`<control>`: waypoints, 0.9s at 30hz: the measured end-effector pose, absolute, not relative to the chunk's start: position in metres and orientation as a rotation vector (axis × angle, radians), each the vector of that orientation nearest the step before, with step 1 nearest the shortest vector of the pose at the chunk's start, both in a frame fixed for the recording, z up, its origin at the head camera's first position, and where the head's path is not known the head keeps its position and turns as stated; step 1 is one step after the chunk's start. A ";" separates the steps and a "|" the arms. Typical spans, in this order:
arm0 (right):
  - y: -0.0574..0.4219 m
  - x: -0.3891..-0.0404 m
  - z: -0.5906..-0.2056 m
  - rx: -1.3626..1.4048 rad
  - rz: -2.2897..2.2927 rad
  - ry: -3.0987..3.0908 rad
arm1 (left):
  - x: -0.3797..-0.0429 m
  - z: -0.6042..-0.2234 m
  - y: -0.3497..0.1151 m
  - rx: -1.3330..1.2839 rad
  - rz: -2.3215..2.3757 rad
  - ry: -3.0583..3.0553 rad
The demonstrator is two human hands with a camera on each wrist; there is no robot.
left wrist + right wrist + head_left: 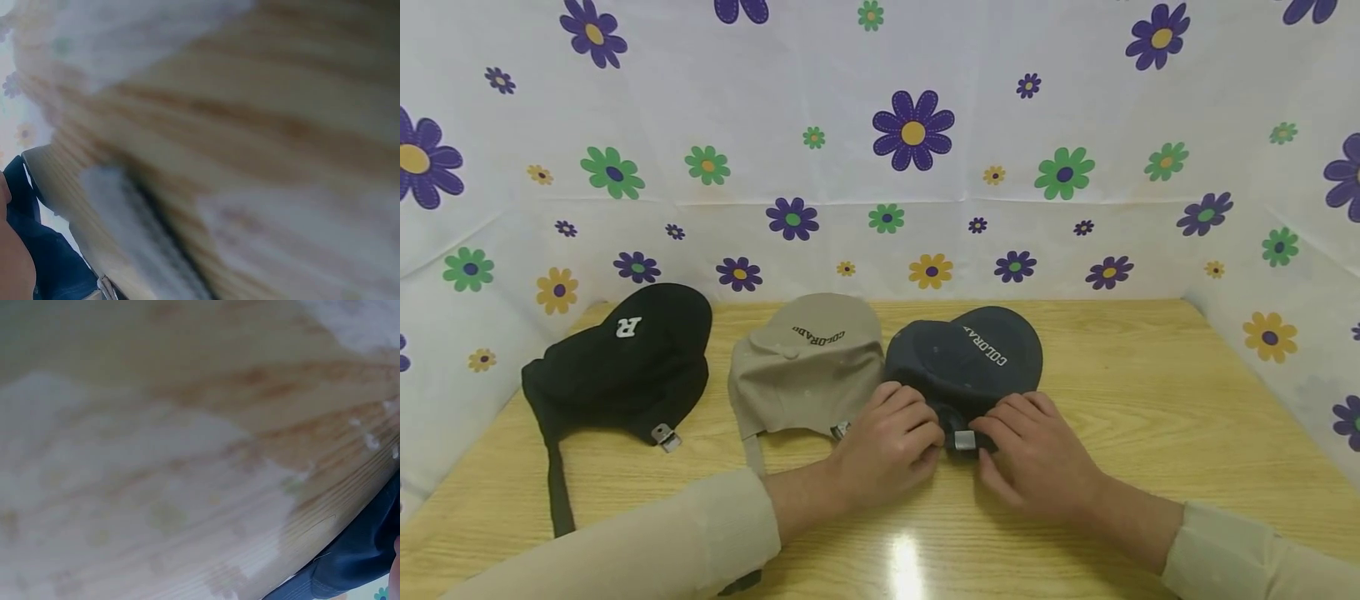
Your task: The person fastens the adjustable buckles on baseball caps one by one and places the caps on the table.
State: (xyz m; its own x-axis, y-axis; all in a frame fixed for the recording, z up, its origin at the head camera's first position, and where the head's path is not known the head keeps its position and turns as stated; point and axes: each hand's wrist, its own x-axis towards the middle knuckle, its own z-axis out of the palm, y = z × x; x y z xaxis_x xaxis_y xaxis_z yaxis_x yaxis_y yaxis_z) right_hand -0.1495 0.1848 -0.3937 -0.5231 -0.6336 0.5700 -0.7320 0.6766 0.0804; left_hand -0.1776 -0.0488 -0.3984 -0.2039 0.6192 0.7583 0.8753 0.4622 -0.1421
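A navy cap with white COLORADO lettering lies on the table, its brim pointing away and its back strap towards me. My left hand pinches the left part of that strap with curled fingers. From the other side, my right hand grips the strap's right part. Between the two hands a silver buckle shows on the strap. Fingertips hide both ends of it. In the right wrist view, the navy cap fills the lower right corner, with a sliver of fingers at the edge.
A beige cap lies just left of the navy one, its loose strap running under my left forearm. Farther left is a black cap with a white R, a metal buckle and a hanging strap. A flowered cloth walls the wooden table.
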 end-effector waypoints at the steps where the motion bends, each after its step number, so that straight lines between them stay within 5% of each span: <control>1: 0.185 -0.150 -0.394 1.047 0.226 -2.315 | -0.178 -0.398 -0.049 -1.247 -0.415 -1.929; 27: 0.185 -0.153 -0.399 1.117 0.242 -2.222 | -0.176 -0.398 -0.048 -1.246 -0.402 -1.941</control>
